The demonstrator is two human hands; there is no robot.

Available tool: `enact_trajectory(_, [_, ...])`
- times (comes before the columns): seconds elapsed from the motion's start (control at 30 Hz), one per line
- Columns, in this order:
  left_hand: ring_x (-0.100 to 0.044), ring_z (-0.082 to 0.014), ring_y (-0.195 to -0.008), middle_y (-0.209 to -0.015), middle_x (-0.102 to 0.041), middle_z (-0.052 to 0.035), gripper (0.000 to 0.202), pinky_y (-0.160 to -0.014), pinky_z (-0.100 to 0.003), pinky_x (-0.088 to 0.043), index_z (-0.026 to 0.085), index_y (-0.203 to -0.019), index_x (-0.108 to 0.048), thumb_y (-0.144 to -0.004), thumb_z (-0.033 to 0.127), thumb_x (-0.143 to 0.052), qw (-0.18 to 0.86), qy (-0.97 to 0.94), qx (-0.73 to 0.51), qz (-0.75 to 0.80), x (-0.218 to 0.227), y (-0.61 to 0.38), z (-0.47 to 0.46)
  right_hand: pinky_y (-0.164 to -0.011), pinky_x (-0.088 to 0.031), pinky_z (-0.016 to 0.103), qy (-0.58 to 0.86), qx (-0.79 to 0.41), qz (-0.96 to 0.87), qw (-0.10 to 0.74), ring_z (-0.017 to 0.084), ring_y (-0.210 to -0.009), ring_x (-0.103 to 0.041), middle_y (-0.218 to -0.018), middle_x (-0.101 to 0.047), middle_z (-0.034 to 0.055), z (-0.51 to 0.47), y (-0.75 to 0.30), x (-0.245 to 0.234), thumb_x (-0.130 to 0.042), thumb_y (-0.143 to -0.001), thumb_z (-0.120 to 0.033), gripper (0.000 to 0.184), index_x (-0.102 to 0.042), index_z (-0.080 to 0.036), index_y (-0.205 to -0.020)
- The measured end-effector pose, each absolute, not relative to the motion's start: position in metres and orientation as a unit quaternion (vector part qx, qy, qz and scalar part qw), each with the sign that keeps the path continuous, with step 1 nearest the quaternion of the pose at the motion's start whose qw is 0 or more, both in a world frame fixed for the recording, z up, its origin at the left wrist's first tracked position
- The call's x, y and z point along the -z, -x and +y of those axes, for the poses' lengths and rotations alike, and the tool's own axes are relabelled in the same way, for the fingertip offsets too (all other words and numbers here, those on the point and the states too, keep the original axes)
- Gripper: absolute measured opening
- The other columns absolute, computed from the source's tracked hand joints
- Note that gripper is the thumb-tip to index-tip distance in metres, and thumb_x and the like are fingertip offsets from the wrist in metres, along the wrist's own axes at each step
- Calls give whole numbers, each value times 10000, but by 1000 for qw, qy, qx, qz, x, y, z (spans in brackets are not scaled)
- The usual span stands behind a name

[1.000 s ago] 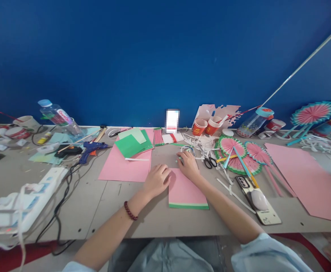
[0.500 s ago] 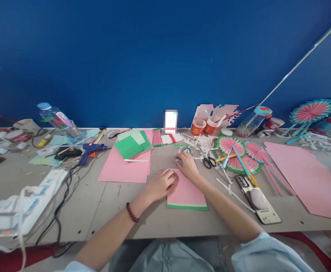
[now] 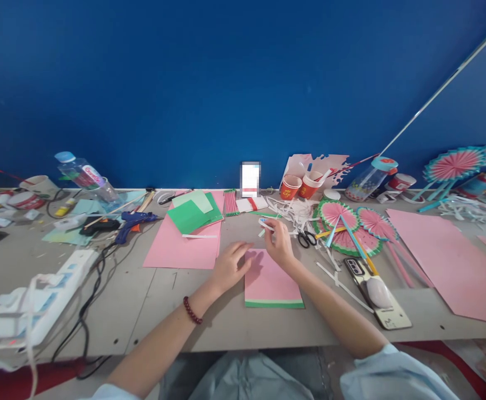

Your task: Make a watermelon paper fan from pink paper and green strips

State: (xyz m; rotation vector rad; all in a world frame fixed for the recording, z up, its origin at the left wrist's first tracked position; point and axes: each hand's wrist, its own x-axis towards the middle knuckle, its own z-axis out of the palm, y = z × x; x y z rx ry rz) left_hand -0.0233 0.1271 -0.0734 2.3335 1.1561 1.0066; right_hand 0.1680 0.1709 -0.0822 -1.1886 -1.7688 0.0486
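A pink sheet of paper (image 3: pixel 271 280) with pale green and green strips along its near edge lies in front of me. My left hand (image 3: pixel 231 265) hovers at its upper left corner, thumb and fingers apart, holding nothing. Just beyond the sheet's far edge, my right hand (image 3: pixel 279 243) grips a thin white roll of tape (image 3: pixel 265 224) between thumb and fingers. Part of the roll is hidden by the fingers. Black-handled scissors (image 3: pixel 307 239) lie right of that hand, close to a tangle of white paper strips (image 3: pixel 295 210).
Left are stacked green sheets (image 3: pixel 188 218) on pink paper (image 3: pixel 178 253), a blue glue gun (image 3: pixel 136 219) and a white power strip (image 3: pixel 61 291). On the right lie watermelon-patterned paper fans (image 3: pixel 339 215), a phone (image 3: pixel 392 314) and large pink paper (image 3: pixel 455 261). Red paper cups (image 3: pixel 291 187) stand behind.
My right hand has picked up the tape roll from the table and raised it slightly. My left hand has shifted left, and its fingers have spread from the paper.
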Motion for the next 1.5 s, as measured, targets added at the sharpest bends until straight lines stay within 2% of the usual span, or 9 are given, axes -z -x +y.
enact_trajectory(0.17, [-606, -158, -908, -1110, -584, -68, 381, -807, -316, -533, 266, -1286, -506, -906, 270, -530, 217, -740, -491, 405, 66, 29, 131, -780, -498, 402, 397, -13, -781, 483, 222, -872, -631, -967, -667, 85, 156, -156, 76, -470, -888, -159, 267, -505, -231, -1142])
enact_trajectory(0.27, [-602, -170, -957, -1131, -584, -69, 399, -841, -332, -532, 290, -1298, -512, -901, 261, -545, 198, -730, -519, 399, 65, 31, 132, -807, -509, 423, 373, -47, -805, 459, 222, -877, -657, -954, -691, 67, 148, -147, 74, -485, -892, -160, 292, -494, -256, -1168])
enact_trajectory(0.47, [-601, -197, -1054, -1156, -594, -62, 365, -901, -356, -536, 292, -1246, -574, -885, 238, -573, 131, -733, -537, 396, 72, 32, 133, -857, -554, 352, 384, -227, -774, 449, 205, -1050, -651, -1220, -609, 110, 138, -140, 75, -499, -908, -236, 408, -401, -269, -1303])
enact_trajectory(0.6, [-616, -197, -1029, -1135, -603, -63, 303, -877, -354, -552, 269, -1173, -627, -873, 242, -592, 110, -720, -558, 397, 74, 32, 134, -908, -532, 379, 372, -252, -782, 432, 213, -1097, -628, -1282, -572, 123, 135, -141, 74, -465, -916, -207, 436, -379, -266, -1338])
enact_trajectory(0.67, [-621, -191, -998, -1115, -611, -63, 302, -817, -329, -566, 264, -1161, -630, -860, 247, -611, 130, -707, -568, 401, 73, 31, 134, -901, -532, 385, 375, -245, -784, 429, 214, -1087, -633, -1267, -588, 113, 135, -141, 74, -457, -919, -199, 429, -389, -273, -1336])
enact_trajectory(0.83, [-630, -165, -899, -1062, -637, -65, 485, -748, -297, -556, 251, -1308, -502, -843, 281, -640, 271, -647, -576, 419, 69, 30, 132, -852, -542, 392, 409, -211, -788, 409, 223, -1035, -649, -1094, -685, 78, 138, -140, 74, -464, -918, -209, 400, -431, -275, -1312])
enact_trajectory(0.97, [-631, -148, -825, -935, -646, -46, 405, -760, -299, -551, 209, -1270, -542, -884, 327, -579, 333, -617, -567, 432, 69, 31, 135, -833, -536, 385, 417, -170, -801, 395, 221, -1022, -639, -934, -715, 48, 137, -138, 68, -457, -918, -197, 386, -459, -278, -1296])
enact_trajectory(1.27, [-603, -124, -753, -842, -618, -23, 314, -686, -251, -520, 242, -1215, -597, -906, 264, -545, 241, -684, -563, 395, 60, 35, 139, -854, -502, 424, 385, -151, -825, 385, 230, -1004, -618, -947, -723, 46, 139, -139, 67, -436, -922, -151, 420, -408, -270, -1324])
enact_trajectory(1.5, [-626, -138, -806, -925, -632, -49, 238, -692, -257, -553, 234, -1112, -659, -904, 264, -548, 179, -720, -541, 396, 64, 34, 135, -832, -502, 387, 418, -171, -808, 380, 225, -981, -626, -941, -725, 41, 139, -140, 72, -450, -918, -173, 398, -420, -265, -1303])
